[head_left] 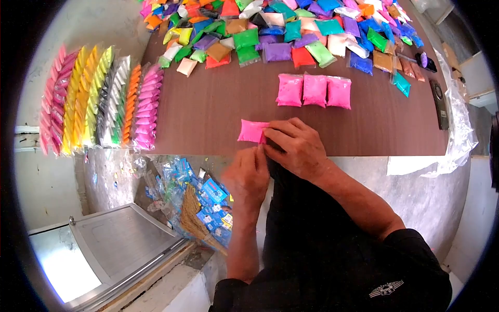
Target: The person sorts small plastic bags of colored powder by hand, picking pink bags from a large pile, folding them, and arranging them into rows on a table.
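Note:
A small pink packet point(251, 131) is held over the front edge of the brown table. My right hand point(297, 144) pinches its right end between bent fingers. Just below, my left hand point(248, 174) has its fingers closed at the packet's lower right corner; it is slightly blurred, and the fingertips partly hide what they grip. Beyond my hands, three pink packets lie side by side on the table: a left one point(290, 90), a middle one point(314, 90) and a right one point(339, 92).
Many coloured packets point(275, 52) are heaped across the table's point(218, 104) far side. Strips of packets point(148, 109) line its left end. A dark flat device point(439, 104) and clear plastic point(457, 125) are at the right. Below lie a straw broom point(192, 210) and blue wrappers point(213, 191).

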Demonstrator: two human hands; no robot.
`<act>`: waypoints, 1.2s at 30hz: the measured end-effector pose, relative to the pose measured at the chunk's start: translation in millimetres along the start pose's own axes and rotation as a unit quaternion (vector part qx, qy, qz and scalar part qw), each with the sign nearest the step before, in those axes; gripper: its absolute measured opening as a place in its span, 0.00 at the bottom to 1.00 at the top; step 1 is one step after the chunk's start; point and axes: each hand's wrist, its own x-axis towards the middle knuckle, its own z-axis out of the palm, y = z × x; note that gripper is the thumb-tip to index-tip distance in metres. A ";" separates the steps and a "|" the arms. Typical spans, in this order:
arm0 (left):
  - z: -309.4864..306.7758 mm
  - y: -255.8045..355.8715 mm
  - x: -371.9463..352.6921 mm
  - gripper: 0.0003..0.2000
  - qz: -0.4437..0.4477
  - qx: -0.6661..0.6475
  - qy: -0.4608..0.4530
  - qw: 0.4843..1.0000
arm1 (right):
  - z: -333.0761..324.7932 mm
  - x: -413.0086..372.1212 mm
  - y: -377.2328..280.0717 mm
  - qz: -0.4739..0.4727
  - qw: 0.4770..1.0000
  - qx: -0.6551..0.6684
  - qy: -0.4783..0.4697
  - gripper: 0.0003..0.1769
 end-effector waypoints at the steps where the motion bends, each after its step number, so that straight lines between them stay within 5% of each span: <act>1: 2.5 -0.4 0.8 0.05 -0.001 -0.004 0.011 1.000 | 0.2 -0.7 0.5 -0.003 1.000 -0.001 0.001 0.14; 15: -26.2 -15.2 35.8 0.06 -0.037 -0.006 -0.006 0.999 | -1.3 -3.8 0.2 -0.014 1.000 -0.022 0.008 0.12; 20: -29.2 -16.0 33.8 0.05 -0.031 -0.131 -0.069 0.988 | -0.9 -5.6 1.5 -0.018 1.000 -0.022 -0.001 0.15; 27: -31.0 -30.9 45.2 0.07 -0.020 -0.052 -0.113 0.992 | -0.3 -5.5 2.2 -0.032 0.999 -0.020 0.007 0.14; 36: -38.4 -33.4 54.5 0.08 -0.100 -0.095 -0.132 0.982 | -1.3 -7.3 2.3 -0.025 0.999 -0.035 -0.003 0.14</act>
